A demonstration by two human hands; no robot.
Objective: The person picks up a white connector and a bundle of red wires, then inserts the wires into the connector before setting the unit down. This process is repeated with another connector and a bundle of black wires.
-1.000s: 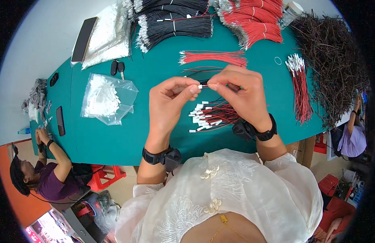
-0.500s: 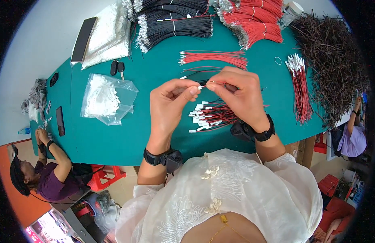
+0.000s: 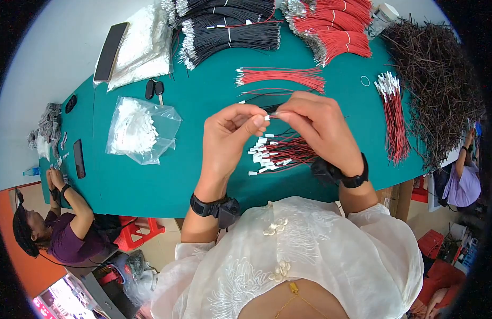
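Note:
A small white plastic connector (image 3: pixel 267 118) is pinched between the thumb and index finger of my left hand (image 3: pixel 224 135). Close to it, my right hand (image 3: pixel 326 125) has its fingertips pressed together on a thin wire, of which only a short piece shows at the connector; its colour is hard to make out. Below the hands lies a pile of red and black wires with white connectors (image 3: pixel 280 155). Beyond them are a loose bundle of red wires (image 3: pixel 280 77) and several black wires, partly hidden by my fingers.
Bundled black wires (image 3: pixel 230 34) and red wires (image 3: pixel 331 45) line the far edge. To the left are an open bag of white connectors (image 3: pixel 134 130), keys (image 3: pixel 154 89) and phones (image 3: pixel 79 158). Finished-looking wires (image 3: pixel 395 119) and a dark tangled heap (image 3: pixel 435 90) lie right. A co-worker (image 3: pixel 65 228) sits left.
Both hands have shifted slightly to the right and toward me, still together. The right fingertips have drawn a little back from the left ones.

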